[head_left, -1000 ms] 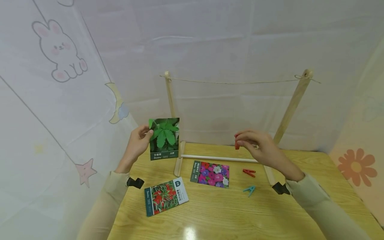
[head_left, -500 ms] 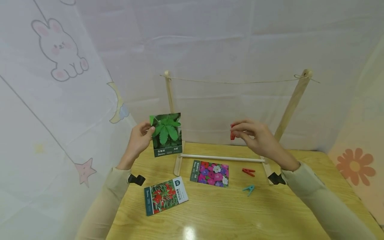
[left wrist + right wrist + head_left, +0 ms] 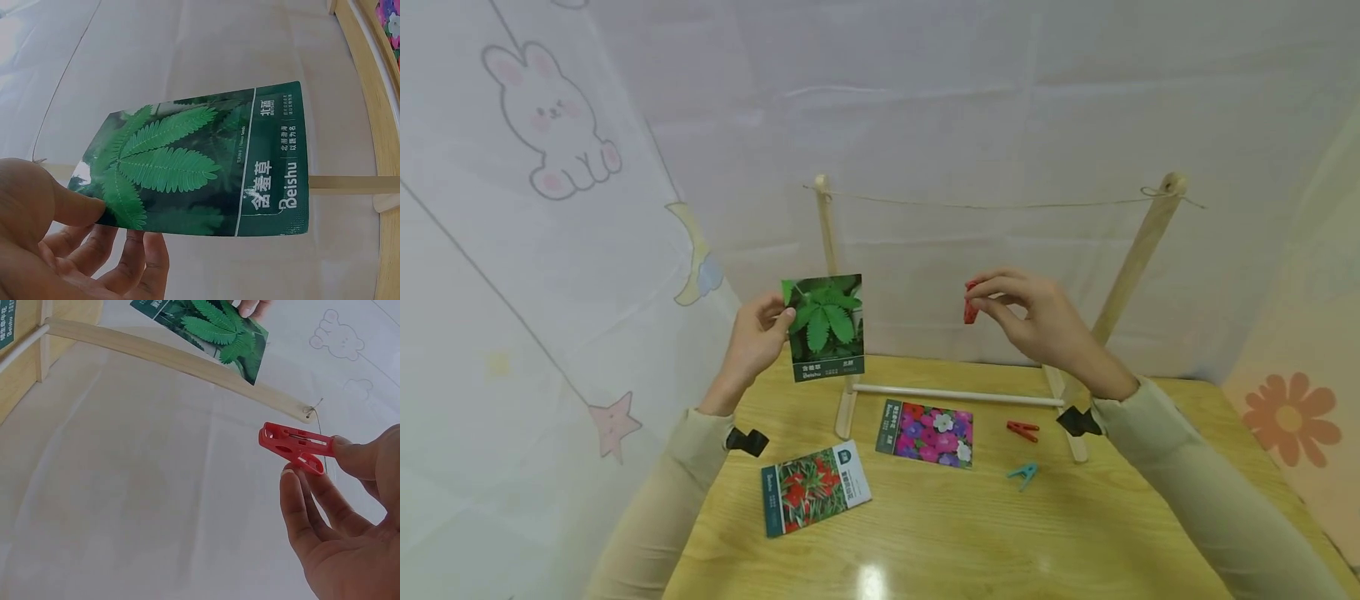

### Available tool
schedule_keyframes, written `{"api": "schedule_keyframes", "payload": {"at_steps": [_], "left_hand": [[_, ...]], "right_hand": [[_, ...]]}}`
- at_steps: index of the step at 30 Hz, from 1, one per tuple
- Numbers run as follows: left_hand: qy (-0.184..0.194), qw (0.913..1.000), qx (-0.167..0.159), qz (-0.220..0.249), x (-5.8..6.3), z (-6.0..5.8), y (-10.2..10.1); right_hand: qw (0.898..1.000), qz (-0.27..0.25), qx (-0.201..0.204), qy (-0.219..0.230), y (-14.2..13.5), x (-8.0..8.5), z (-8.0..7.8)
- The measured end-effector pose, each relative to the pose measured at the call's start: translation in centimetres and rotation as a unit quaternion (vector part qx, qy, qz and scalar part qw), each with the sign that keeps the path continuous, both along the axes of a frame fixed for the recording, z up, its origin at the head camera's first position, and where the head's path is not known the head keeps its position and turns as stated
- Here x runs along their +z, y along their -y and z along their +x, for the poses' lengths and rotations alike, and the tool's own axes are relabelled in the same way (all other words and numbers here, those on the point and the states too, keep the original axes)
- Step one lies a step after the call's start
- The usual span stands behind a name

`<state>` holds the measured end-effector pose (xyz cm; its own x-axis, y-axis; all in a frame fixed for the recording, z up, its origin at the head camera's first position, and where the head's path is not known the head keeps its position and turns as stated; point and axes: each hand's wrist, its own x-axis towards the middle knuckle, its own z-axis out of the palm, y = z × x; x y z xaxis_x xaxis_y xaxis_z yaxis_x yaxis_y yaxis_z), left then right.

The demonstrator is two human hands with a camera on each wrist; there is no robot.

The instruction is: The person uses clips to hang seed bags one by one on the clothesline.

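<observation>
My left hand [image 3: 757, 337] pinches the left edge of a seed packet [image 3: 826, 329] with green fern-like leaves on its front. The packet is upright in the air, overlapping the left post in the head view; in the left wrist view the thumb lies on the front of the packet [image 3: 187, 165] and the fingers are behind it. A red clothespin [image 3: 971, 302] sits between the thumb and fingertips of my right hand [image 3: 1037, 321]. In the right wrist view, the thumb and fingers press the two handles of this clothespin [image 3: 297, 447]. Both hands are below the string [image 3: 1000, 206].
The string runs between two wooden posts [image 3: 1138, 258], joined low down by a white rod [image 3: 955, 395]. On the wooden table [image 3: 955, 542] lie a petunia-like flower packet [image 3: 925, 433], a red-flower packet [image 3: 816, 487], another red clothespin [image 3: 1023, 430] and a blue clothespin [image 3: 1023, 475].
Both hands have risen: the left hand with the leaf packet slightly to the right, the right hand with the red clothespin to the left. The things on the table have not moved.
</observation>
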<state>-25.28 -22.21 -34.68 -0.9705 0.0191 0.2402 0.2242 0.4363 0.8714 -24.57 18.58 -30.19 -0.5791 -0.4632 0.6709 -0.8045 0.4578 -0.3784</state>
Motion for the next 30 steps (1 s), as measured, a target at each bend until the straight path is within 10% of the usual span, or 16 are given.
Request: {"api": "schedule_keyframes", "payload": {"at_steps": [30], "left_hand": [[-0.032, 0.9992, -0.002, -0.022, 2.3, -2.0, -2.1]], "right_hand": [[0.999, -0.021, -0.022, 0.038, 3.6, 5.6, -1.7]]}}
